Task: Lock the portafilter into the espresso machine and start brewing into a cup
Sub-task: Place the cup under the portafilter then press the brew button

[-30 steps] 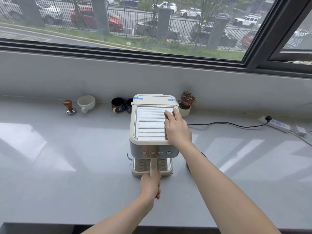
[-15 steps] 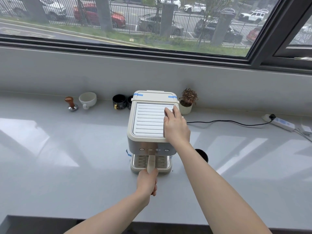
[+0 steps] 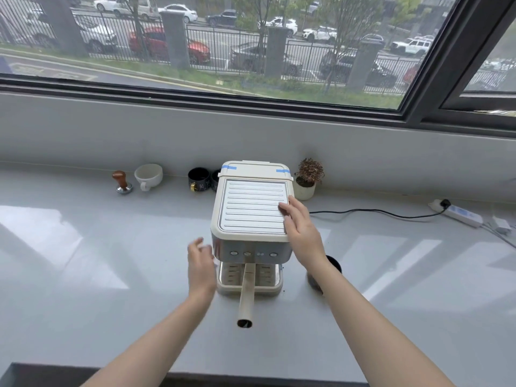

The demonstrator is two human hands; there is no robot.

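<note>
A cream espresso machine (image 3: 252, 210) stands mid-counter, its button row facing me. The portafilter handle (image 3: 246, 294) sticks straight out toward me from under the front, above the drip tray (image 3: 229, 287). My left hand (image 3: 200, 268) hovers open just left of the machine's front, off the handle and holding nothing. My right hand (image 3: 303, 233) rests flat along the machine's top right edge, fingers spread. A white cup (image 3: 148, 175) sits by the wall at the back left. No cup shows on the drip tray.
A wooden-topped tamper (image 3: 121, 182) stands beside the white cup. Two black mugs (image 3: 198, 178) sit behind the machine, a small potted plant (image 3: 308, 178) at its right. A dark container (image 3: 332, 270) is partly hidden behind my right forearm. A cable and power strip (image 3: 458, 213) lie far right.
My left hand has let go of the portafilter handle and moved up and left, open. My right hand has slid toward the machine's right edge. The camera moved closer.
</note>
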